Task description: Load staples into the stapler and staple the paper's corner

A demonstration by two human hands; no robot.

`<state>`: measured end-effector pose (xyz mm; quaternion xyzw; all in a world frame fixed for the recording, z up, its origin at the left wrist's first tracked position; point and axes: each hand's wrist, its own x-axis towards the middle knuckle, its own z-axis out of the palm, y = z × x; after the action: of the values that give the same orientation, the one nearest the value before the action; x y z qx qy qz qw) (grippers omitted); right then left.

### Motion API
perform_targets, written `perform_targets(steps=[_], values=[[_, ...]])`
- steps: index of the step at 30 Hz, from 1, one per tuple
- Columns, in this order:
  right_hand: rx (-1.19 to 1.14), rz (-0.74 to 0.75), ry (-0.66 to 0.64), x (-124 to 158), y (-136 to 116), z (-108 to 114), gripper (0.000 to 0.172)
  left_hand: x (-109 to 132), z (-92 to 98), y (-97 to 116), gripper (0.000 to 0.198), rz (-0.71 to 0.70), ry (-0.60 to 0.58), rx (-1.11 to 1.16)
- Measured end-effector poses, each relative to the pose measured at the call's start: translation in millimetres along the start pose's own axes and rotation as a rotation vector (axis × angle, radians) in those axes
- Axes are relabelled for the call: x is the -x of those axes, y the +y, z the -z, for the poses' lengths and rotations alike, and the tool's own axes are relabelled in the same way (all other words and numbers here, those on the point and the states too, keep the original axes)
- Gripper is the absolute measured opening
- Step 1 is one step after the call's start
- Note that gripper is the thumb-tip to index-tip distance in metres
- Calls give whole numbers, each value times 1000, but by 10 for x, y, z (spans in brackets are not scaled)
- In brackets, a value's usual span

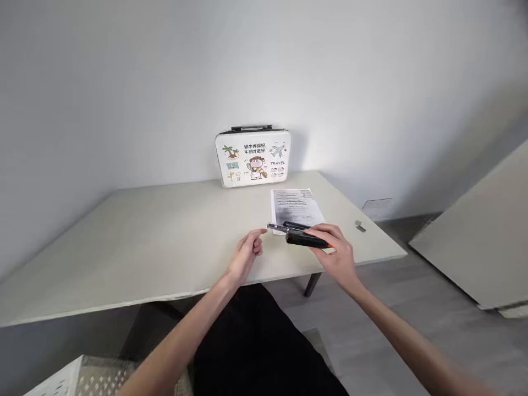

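Observation:
My right hand [337, 252] grips a black stapler [300, 235] just above the table, its metal tray sticking out to the left. The stapler sits over the near edge of a printed sheet of paper [295, 204]. My left hand [246, 254] hovers just left of the stapler, index finger and thumb stretched toward the metal tip, the other fingers curled, nothing in it.
A white cartoon-printed carry case [252, 157] stands upright against the wall at the table's back. A small strip of staples [360, 226] lies near the beige table's [144, 236] right edge. A leaning board [478, 242] stands on the floor at right.

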<state>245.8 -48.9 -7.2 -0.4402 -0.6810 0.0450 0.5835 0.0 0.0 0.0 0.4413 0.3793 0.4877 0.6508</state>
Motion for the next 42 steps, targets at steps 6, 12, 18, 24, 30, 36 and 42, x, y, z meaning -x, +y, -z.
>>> perform_targets(steps=[6,12,18,24,30,36,42], values=[[-37,-92,-14,40,75,12,23,10,-96,107,56,-76,36,-311],[-36,-143,-37,83,111,82,20,-21,-118,149,55,-59,0,-357],[-150,-277,-60,118,130,102,25,-63,-119,116,52,20,-79,-288],[-220,-413,-94,158,173,115,34,-97,-138,123,50,22,-64,-296],[-276,-515,-100,170,254,117,39,-221,-157,82,63,81,-108,-241],[-301,-586,-86,154,305,161,43,-318,-195,36,76,8,-76,-497],[-219,-646,39,126,485,325,49,-375,-51,-95,43,-78,-33,-796]])
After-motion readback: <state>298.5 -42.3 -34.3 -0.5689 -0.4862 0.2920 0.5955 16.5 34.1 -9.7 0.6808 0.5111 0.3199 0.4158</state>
